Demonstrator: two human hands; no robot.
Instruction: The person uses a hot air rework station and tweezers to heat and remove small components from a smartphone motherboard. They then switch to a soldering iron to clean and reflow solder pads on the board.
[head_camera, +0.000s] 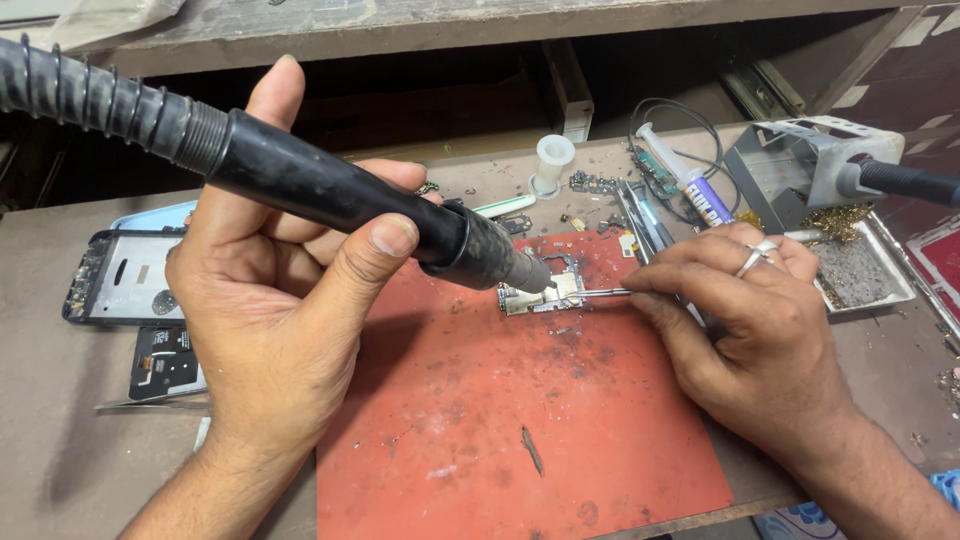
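Two hands work over a red mat (520, 440) — left hand (270, 300) gripping a hot-air wand (330, 190) aimed at a small circuit board (540, 292), right hand (745, 300) pinching tweezers (600, 293) to steady it.

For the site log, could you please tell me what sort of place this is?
Probably a phone repair bench: the left hand aims a hot-air tool at a circuit board on a red mat, beside a phone frame.
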